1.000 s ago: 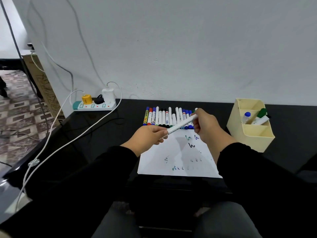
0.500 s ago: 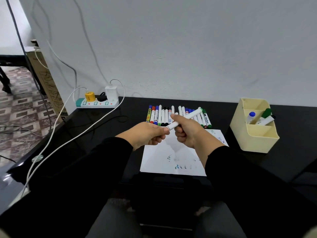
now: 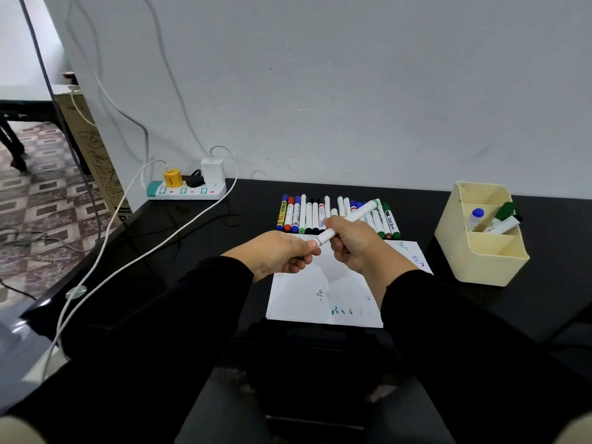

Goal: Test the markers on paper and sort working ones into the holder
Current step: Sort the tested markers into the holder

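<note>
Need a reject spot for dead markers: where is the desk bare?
Bare desk lies between the paper and the holder, and between the marker row and the power strip, though cables cross farther left. It is crowded at the row, where both hands hold a marker.

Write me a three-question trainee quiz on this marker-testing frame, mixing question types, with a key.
1. True or false: the right hand grips the white marker held above the paper.
2. Multiple choice: the markers already in the cream holder sit in A) the nearest compartment, B) the middle compartment, C) none.
3. Fill in: the left hand is closed at the marker's ____ end, the one toward the person.

Key: 1 true; 2 B; 3 near (cap or tip hidden by fingers).
</note>
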